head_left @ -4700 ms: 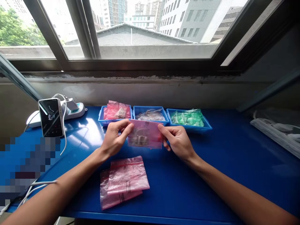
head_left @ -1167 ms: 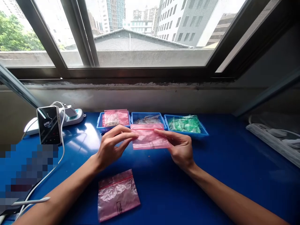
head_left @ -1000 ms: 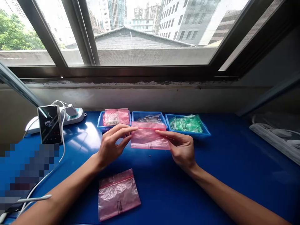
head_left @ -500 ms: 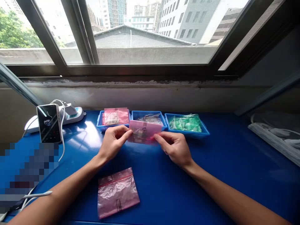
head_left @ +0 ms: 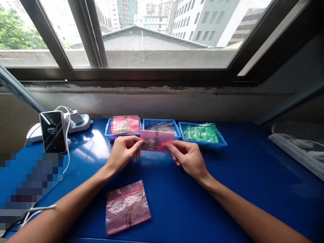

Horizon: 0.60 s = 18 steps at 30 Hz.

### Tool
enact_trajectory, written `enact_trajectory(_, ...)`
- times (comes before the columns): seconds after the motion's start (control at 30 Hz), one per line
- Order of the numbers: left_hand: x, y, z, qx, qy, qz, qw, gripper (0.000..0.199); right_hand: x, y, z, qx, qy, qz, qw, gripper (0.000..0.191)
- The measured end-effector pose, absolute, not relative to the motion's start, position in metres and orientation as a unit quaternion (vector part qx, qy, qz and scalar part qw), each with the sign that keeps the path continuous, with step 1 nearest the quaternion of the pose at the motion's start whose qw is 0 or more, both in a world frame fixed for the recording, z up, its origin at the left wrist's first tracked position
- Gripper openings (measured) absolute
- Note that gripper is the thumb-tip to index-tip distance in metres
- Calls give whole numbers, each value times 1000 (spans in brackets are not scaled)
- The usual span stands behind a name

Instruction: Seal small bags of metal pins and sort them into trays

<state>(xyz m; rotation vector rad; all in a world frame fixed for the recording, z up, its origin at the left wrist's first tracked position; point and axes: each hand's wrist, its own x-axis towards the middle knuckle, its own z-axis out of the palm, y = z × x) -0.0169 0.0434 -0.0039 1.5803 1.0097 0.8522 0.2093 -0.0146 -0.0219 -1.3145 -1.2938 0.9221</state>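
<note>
A small pink plastic bag point(head_left: 157, 139) with black printing is held up between both hands, in front of the middle blue tray. My left hand point(head_left: 125, 152) pinches its left edge between thumb and forefinger, the other fingers curled behind. At its right edge, my right hand point(head_left: 187, 156) grips it the same way. Something greyish shows through the bag, too indistinct to name. Nearer the front edge, a larger pink zip bag point(head_left: 128, 207) with a red seal lies flat on the blue table point(head_left: 192, 212).
Along the wall stand a blue tray point(head_left: 108, 137) of pink bags, a middle tray point(head_left: 144, 123) of clear packets and a right tray point(head_left: 215, 145) of green packets. A phone point(head_left: 53, 132) leans by a power strip point(head_left: 87, 124); cables lie left.
The held bag has tilted and risen slightly at its lower edge. Fingers of my left hand now show below its left side. The view has shifted a little.
</note>
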Motion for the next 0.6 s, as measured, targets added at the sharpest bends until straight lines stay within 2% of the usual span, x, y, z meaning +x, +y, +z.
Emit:
enact_trajectory(0.13,-17,40,-6,703,408,402,420,24,210,-13,-25,-537,-543,355,539,24)
enact_trajectory(0.23,-18,38,-7,736,393,423,354,25,210,-14,-29,-530,-540,332,564,28)
enact_trajectory(0.47,-20,38,-6,755,369,448,306,23,211,-17,-29,-503,-536,330,593,25)
enact_trajectory(0.57,-19,39,-7,762,363,436,311,15,211,-18,-26,-498,-542,351,579,15)
enact_trajectory(0.6,-18,39,-7,765,363,423,322,16,210,-19,-24,-501,-545,360,567,19)
